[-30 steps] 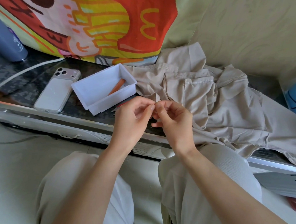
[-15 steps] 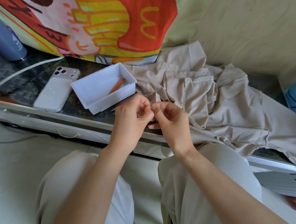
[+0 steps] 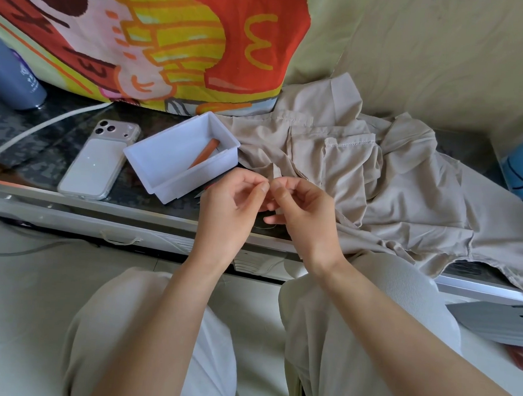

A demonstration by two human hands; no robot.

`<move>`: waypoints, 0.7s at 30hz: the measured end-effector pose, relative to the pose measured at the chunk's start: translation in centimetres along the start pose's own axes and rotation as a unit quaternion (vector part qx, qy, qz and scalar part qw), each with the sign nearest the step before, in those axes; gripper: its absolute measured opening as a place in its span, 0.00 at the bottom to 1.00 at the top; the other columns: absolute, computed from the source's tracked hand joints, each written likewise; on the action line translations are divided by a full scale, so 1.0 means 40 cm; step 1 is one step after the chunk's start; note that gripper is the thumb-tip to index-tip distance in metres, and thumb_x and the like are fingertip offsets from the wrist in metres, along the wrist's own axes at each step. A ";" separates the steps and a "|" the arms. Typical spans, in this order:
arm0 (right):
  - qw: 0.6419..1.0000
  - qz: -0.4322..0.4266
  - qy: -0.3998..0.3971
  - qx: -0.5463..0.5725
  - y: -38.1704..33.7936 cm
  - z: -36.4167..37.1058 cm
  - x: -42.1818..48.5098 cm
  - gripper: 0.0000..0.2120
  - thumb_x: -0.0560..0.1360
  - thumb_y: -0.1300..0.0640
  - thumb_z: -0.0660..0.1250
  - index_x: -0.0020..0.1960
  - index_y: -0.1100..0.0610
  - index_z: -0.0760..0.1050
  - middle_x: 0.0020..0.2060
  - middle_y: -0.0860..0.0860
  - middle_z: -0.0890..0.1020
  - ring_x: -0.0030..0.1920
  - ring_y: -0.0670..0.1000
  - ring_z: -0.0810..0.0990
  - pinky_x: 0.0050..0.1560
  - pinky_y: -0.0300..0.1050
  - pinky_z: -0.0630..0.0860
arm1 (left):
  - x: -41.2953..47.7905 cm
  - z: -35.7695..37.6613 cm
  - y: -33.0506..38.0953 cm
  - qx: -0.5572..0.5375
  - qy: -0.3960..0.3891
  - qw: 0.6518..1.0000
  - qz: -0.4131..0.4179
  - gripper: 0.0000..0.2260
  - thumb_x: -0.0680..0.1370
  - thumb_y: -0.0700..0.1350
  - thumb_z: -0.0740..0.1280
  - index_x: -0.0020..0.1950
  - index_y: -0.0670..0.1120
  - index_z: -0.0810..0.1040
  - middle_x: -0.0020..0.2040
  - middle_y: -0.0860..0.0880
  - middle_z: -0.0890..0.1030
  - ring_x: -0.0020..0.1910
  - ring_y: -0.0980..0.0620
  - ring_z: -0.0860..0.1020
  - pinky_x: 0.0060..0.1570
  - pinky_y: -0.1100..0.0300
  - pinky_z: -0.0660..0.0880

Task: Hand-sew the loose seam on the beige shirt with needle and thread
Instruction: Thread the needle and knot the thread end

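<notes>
both hands meet at the table (image 3: 39,143) edge, likely to keep the stitching close in view. the right hand (image 3: 299,212) pinches a fold of the shirt (image 3: 406,190), which sprawls on the table. the left hand (image 3: 232,210) has thumb and forefinger pinched together; on what, i cannot tell.

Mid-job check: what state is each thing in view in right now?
left hand: thumb and forefinger pinched together, what they hold too small to see
right hand: pinching a beige strip
beige shirt: crumpled in a heap
white tray: open, orange stick lying inside
phone: face down, lying flat
bottle: upright, top out of frame
</notes>
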State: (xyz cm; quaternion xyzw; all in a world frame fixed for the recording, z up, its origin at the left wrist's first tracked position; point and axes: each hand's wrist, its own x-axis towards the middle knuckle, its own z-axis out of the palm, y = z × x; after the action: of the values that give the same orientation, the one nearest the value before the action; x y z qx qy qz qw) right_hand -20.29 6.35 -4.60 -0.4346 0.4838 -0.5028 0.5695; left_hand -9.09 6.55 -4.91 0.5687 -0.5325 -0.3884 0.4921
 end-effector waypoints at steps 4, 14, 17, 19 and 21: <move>1.000 -0.004 -0.003 -0.003 -0.001 -0.001 -0.002 0.07 0.79 0.64 0.62 0.44 0.60 0.77 0.26 0.44 0.79 0.30 0.40 0.78 0.33 0.33 0.77 | -0.002 0.002 0.000 0.036 0.017 0.999 0.028 0.06 0.76 0.39 0.68 0.42 0.49 0.78 0.37 0.55 0.82 0.38 0.59 0.82 0.44 0.63 0.78; 1.000 0.020 -0.012 0.005 0.010 0.006 0.000 0.08 0.78 0.64 0.63 0.42 0.57 0.77 0.30 0.45 0.81 0.31 0.42 0.79 0.33 0.35 0.78 | 0.003 -0.005 -0.013 0.203 0.041 0.968 0.141 0.05 0.72 0.35 0.69 0.40 0.42 0.75 0.33 0.50 0.80 0.37 0.56 0.77 0.36 0.70 0.71; 1.000 0.022 -0.015 0.001 0.011 0.008 0.001 0.08 0.78 0.63 0.63 0.42 0.57 0.78 0.30 0.46 0.80 0.32 0.42 0.78 0.33 0.35 0.78 | 0.002 -0.001 -0.009 0.178 0.037 0.976 0.118 0.08 0.73 0.35 0.68 0.39 0.46 0.72 0.32 0.54 0.78 0.35 0.59 0.78 0.35 0.75 0.69; 1.000 0.020 -0.015 -0.001 0.010 0.009 0.002 0.07 0.78 0.64 0.63 0.42 0.58 0.77 0.28 0.44 0.79 0.31 0.41 0.77 0.32 0.35 0.78 | 0.001 0.001 -0.007 0.147 0.029 0.985 0.089 0.08 0.73 0.34 0.67 0.40 0.45 0.72 0.31 0.56 0.77 0.33 0.62 0.77 0.35 0.76 0.68; 1.000 0.018 -0.014 -0.003 0.010 0.009 0.003 0.07 0.78 0.64 0.63 0.42 0.58 0.77 0.27 0.44 0.79 0.30 0.40 0.76 0.32 0.35 0.78 | 0.002 0.004 -0.007 0.135 0.027 0.988 0.064 0.07 0.74 0.34 0.66 0.40 0.45 0.72 0.31 0.55 0.77 0.32 0.59 0.77 0.35 0.73 0.68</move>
State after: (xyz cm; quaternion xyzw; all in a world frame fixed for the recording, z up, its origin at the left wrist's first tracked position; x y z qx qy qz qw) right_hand -19.89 6.29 -4.95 -0.4344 0.4846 -0.4851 0.5841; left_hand -9.18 6.44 -5.23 0.6054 -0.6016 -0.2651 0.4487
